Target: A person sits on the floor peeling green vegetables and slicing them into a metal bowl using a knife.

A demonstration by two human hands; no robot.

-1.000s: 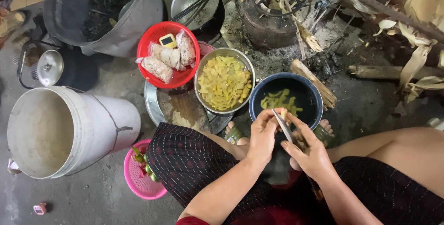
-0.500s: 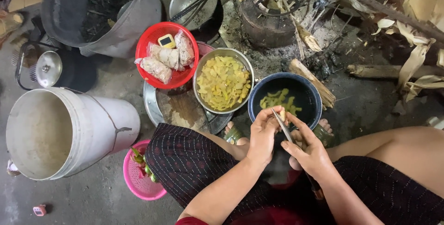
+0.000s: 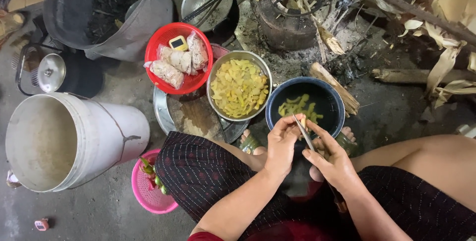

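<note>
Hands unmoved: right hand (image 3: 337, 164) grips knife (image 3: 303, 131); left hand (image 3: 281, 144) pinches piece.

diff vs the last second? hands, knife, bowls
No visible change. Left hand and right hand stay together over the dark bowl, the knife between them. Metal bowl of yellow pieces, red basket and white bucket unmoved.

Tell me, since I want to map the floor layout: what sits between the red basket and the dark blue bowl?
In the head view, a metal bowl of yellow cut pieces lies between the red basket and the dark blue bowl.
</note>
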